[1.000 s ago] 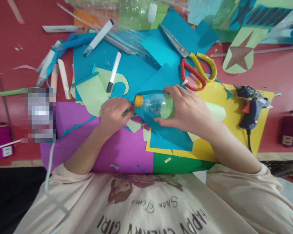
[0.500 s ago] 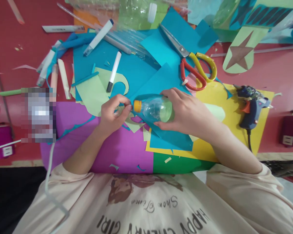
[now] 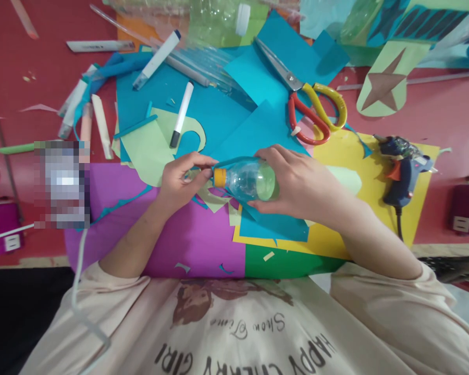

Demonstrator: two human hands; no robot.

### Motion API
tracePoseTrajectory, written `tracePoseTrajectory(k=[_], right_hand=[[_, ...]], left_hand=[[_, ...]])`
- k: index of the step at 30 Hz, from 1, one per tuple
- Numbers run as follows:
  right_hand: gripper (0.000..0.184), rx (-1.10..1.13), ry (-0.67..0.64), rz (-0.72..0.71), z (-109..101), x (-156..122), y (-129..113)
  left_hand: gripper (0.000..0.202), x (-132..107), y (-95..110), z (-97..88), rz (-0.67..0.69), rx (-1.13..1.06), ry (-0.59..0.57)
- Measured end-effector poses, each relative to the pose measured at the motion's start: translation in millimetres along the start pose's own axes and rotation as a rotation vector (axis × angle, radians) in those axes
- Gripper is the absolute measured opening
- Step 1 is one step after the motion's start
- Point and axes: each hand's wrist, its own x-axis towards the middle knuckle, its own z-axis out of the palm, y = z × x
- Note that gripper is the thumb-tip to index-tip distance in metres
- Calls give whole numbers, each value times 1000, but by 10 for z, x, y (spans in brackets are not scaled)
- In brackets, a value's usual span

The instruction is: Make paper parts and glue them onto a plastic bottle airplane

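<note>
Clear plastic bottle (image 3: 242, 179) with a ribbed orange cap (image 3: 219, 177) lies sideways at the centre of the workspace, over bright blue paper sheets (image 3: 273, 224); whether it rests on them or is raised slightly cannot be told. Its cap points toward the person's left hand (image 3: 183, 179), and a pale green patch shows at the end near the other palm. The right hand (image 3: 297, 179) has its thumb and fingers spread around the wide end, gripping it from both sides. On the left, the thumb and forefinger curl into a loop, their tips nearly together right beside the cap; whether they pinch anything there cannot be made out.

Below the left forearm spreads a large purple paper sheet (image 3: 140, 239), meeting a dark green sheet (image 3: 289, 263) near the person's body. A yellow paper sheet (image 3: 359, 224) lies under the right forearm, with a dark blue glue gun (image 3: 402, 177) on it. Beyond the bottle are metal scissors (image 3: 293, 82) with one red and one yellow handle, and a slim white marker with a black cap (image 3: 183, 112) touching a pale green paper piece (image 3: 140, 151). Farther out, a pale green paper tag with a brown star (image 3: 385, 78) lies on the red tabletop (image 3: 441, 125).
</note>
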Motion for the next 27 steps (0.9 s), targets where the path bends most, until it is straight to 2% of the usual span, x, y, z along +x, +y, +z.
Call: tracePoseTrajectory(k=[7,15,22,27], right_hand=[[55,-44,41,-35,48,-27,12],[57,-61,17,-42,-18,-29,17],[57,-75,-29,-57,-56,-26,-16],[56,-68,-22,-77,-64,-24,-8]], left_hand=[[22,16,1,-2,40,-57,-9],[20,25,37,-6,77,-97,-36],[31,14,29,-11,-26,-101,-44],[18,15,12,-15,23,-171,-38]])
